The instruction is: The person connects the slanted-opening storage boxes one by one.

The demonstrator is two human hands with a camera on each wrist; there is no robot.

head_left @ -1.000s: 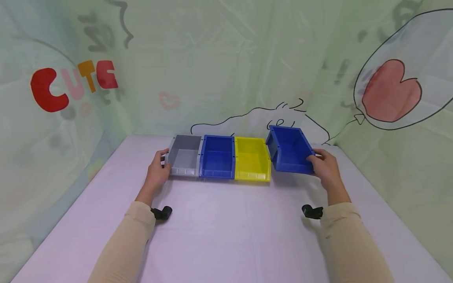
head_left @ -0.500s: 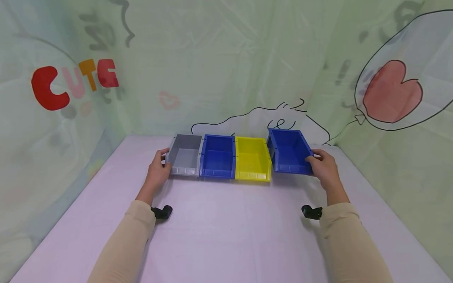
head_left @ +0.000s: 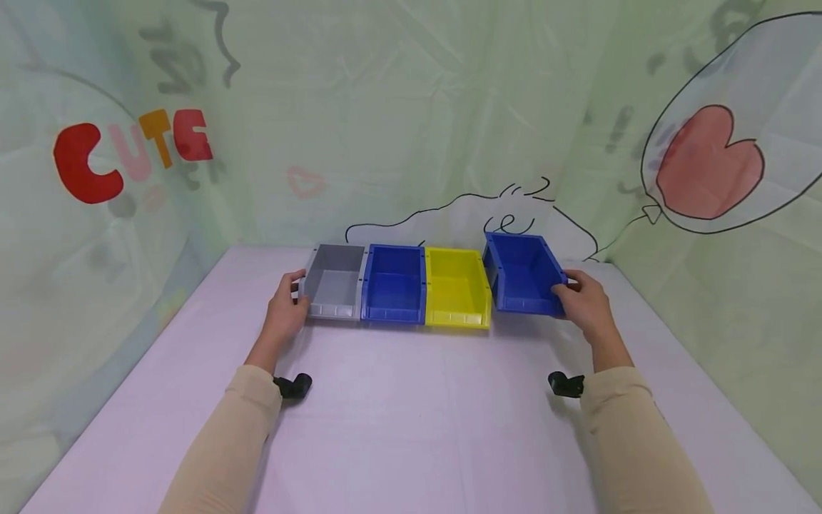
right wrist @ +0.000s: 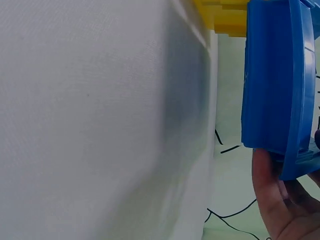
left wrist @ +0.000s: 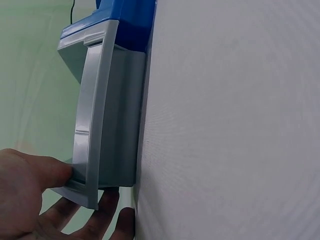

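At the back of the table, a grey storage bin (head_left: 332, 282), a blue storage bin (head_left: 394, 284) and a yellow storage bin (head_left: 457, 289) stand side by side in a row. My left hand (head_left: 286, 308) grips the grey bin's outer side, thumb on the front rim and fingers under the edge in the left wrist view. At the row's right end, my right hand (head_left: 587, 303) pinches the right side of a second blue bin (right wrist: 272, 75). That bin hangs tilted above the table, its left edge close against the yellow bin. Its shadow shows below in the right wrist view.
A pale table (head_left: 411, 428) extends in front of the row. A printed curtain (head_left: 398, 128) rises behind the bins and along both sides. Each wrist wears a small black camera, the left camera (head_left: 294, 386) and the right camera (head_left: 566, 384).
My right hand has lowered the second blue bin slightly and brought it a little left, closer to the yellow bin. The left hand and the other bins have stayed in place.
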